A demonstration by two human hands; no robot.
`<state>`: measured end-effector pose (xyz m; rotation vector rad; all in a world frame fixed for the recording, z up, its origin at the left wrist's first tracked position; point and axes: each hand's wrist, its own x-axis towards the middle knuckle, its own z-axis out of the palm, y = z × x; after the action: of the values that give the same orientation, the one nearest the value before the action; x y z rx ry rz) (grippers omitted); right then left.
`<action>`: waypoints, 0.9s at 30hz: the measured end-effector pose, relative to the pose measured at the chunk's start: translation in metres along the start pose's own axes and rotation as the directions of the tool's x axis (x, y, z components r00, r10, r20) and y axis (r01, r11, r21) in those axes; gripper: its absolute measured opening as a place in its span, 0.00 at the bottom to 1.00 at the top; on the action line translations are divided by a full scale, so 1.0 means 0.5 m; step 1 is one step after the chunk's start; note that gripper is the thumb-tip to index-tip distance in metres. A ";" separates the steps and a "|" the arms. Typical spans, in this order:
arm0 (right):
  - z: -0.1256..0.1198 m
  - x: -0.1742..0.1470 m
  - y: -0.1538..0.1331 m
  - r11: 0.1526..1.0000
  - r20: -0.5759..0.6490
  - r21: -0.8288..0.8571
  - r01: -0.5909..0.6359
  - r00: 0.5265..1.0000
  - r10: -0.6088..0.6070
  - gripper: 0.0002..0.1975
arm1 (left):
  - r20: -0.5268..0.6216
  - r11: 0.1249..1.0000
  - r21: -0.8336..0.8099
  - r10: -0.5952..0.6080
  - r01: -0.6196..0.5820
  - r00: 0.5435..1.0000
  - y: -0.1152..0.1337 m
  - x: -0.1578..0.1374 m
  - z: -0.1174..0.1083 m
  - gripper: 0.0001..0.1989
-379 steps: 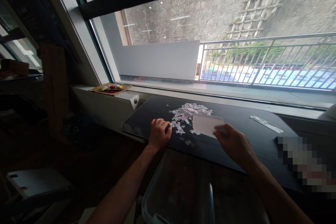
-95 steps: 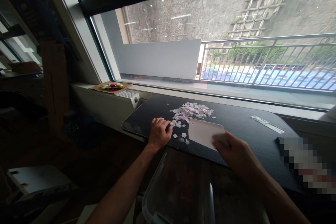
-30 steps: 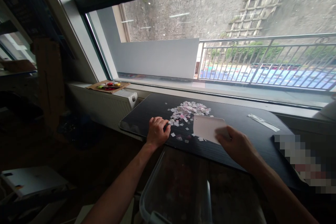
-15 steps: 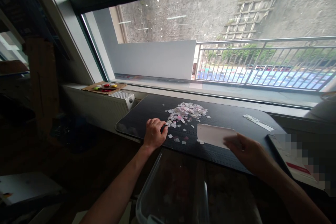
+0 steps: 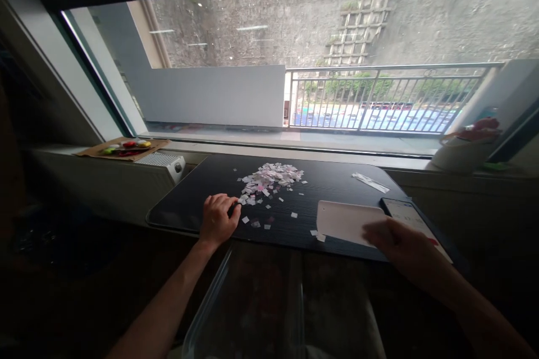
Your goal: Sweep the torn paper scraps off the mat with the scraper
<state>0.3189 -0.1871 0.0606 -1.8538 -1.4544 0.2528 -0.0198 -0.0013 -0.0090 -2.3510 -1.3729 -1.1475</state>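
My right hand [image 5: 396,238], slightly blurred, grips the right end of a thin pale board [image 5: 343,221] with rounded corners and a small hole in one corner. The board is held low over the dark tabletop, and a few paper scraps [image 5: 319,236] lie at its near left corner. A loose heap of small white and pinkish paper squares [image 5: 273,176] covers the middle of the table. At the heap's near left edge rests my left hand [image 5: 219,217], fingers curled in toward the thumb and beside some squares. Whatever it may hold is hidden.
Below the near edge of the dark table [image 5: 177,196] sits a clear plastic bin [image 5: 202,314]. White strips [image 5: 370,182] lie at the far right, with a dark-edged flat item [image 5: 408,216] behind my right hand. A radiator [image 5: 164,165] and window are behind.
The view has turned right. Relative to the heap, my right hand and the board have moved right, uncovering a scrap. My left hand stays at the heap's edge.
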 end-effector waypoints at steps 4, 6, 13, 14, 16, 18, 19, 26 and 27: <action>0.003 -0.004 0.025 0.996 0.015 0.082 -0.025 1.000 0.024 0.12 | 0.003 1.000 0.010 0.000 0.000 1.000 -0.002 0.000 0.000 0.10; 0.009 -0.008 0.038 0.980 0.060 0.186 -0.067 0.997 0.057 0.13 | 0.004 1.000 0.015 -0.006 0.006 1.000 -0.003 0.000 0.000 0.10; 0.007 -0.018 0.063 0.936 0.117 0.330 -0.123 0.989 0.089 0.21 | 0.002 1.000 0.027 -0.012 0.012 1.000 -0.005 0.002 -0.001 0.11; 0.009 -0.011 0.063 0.934 0.120 0.334 -0.124 0.989 0.088 0.22 | 0.000 1.000 0.026 -0.013 0.013 1.000 -0.005 0.002 0.000 0.11; 0.017 0.005 0.061 0.929 0.138 0.346 -0.130 0.987 0.086 0.24 | -0.004 1.000 0.020 -0.011 0.011 1.000 -0.005 0.002 0.000 0.11; 0.026 0.019 0.058 0.928 0.174 0.349 -0.130 0.982 0.072 0.25 | -0.011 1.000 0.018 -0.009 0.009 1.000 -0.006 0.001 0.001 0.11; 0.029 0.024 0.057 0.929 0.205 0.346 -0.133 0.977 0.064 0.25 | -0.015 1.000 0.019 -0.008 0.008 1.000 -0.006 0.001 0.001 0.11; 0.018 0.016 0.059 0.925 0.330 0.332 -0.184 0.942 0.068 0.19 | -0.009 1.000 0.028 0.004 -0.004 1.000 -0.007 0.001 0.000 0.12; 0.012 0.012 0.062 0.931 0.331 0.314 -0.186 0.941 0.077 0.18 | -0.009 1.000 0.026 0.003 -0.002 1.000 -0.007 0.001 0.000 0.12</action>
<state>0.3405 -0.1810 0.0377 -1.6762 -1.3825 0.8488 -0.0224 0.0009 -0.0091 -2.3259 -1.3731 -1.1319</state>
